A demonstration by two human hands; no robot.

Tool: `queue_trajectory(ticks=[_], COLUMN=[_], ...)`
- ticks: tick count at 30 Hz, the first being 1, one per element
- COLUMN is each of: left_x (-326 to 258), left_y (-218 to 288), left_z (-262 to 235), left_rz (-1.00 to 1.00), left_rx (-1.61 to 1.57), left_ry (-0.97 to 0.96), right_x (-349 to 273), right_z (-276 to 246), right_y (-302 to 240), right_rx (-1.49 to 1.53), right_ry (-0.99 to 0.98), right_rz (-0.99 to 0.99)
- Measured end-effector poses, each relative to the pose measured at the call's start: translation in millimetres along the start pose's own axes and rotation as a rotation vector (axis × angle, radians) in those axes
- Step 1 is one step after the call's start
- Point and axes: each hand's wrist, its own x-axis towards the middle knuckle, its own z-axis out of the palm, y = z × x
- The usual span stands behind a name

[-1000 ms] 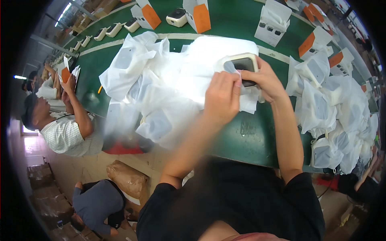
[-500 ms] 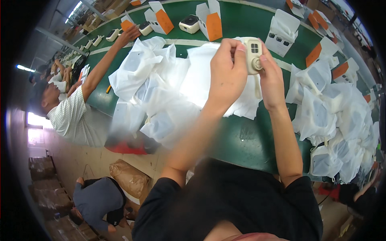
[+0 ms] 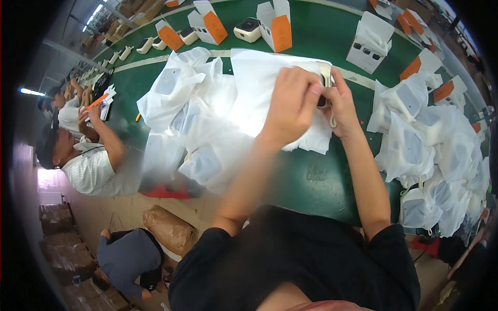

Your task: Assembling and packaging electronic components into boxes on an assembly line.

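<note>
The cream device (image 3: 326, 72) is between both hands, over the right end of the white sheets (image 3: 254, 70), its strap (image 3: 333, 122) hanging. The right hand (image 3: 342, 103) pinches it between thumb and fingers; the left hand (image 3: 293, 103) curls its fingers at the near left side, but I cannot tell what they pinch. Handling it well probably means a steady right hold, light left fingertips and a free strap. Counting outward: one device held, one strap, at least three wrapped bundles (image 3: 168, 80) leftward, four open boxes (image 3: 280, 37) nearest beyond the sheets; the right-side heap (image 3: 412, 139) overlaps too much to count.
</note>
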Motion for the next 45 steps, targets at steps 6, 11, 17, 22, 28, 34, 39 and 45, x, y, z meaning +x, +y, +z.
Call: queue_trajectory(ticks=[6, 11, 17, 22, 28, 34, 39, 45], left_x=[-25, -19, 42, 44, 35, 31, 66, 173], left_y=[4, 5, 1, 6, -4, -8, 13, -127], left_z=[15, 26, -2, 2, 7, 36, 50, 2], left_rz=[-0.251, -0.616, -0.800, -0.836, -0.834, -0.532, -0.504, -0.139], left_rx=[-0.224, -0.580, -0.970, -1.139, -0.514, -0.458, -0.332, 0.270], left_ry=[-0.059, 0.248, 0.333, 0.067, 0.093, 0.097, -0.155, 0.226], right_x=[-5, 2, 4, 1, 7, 13, 21, 13], right_z=[17, 23, -6, 9, 0, -6, -27, -33], right_y=[6, -28, -11, -5, -11, 8, 6, -60], right_rx=[0.007, 0.030, -0.302, -0.189, -0.877, -0.888, -0.426, -0.394], right_ry=[0.070, -0.091, -0.084, 0.068, 0.053, 0.071, 0.096, 0.322], right_rz=[-0.035, -0.298, -0.306, -0.103, -0.858, -0.673, -0.413, -0.485])
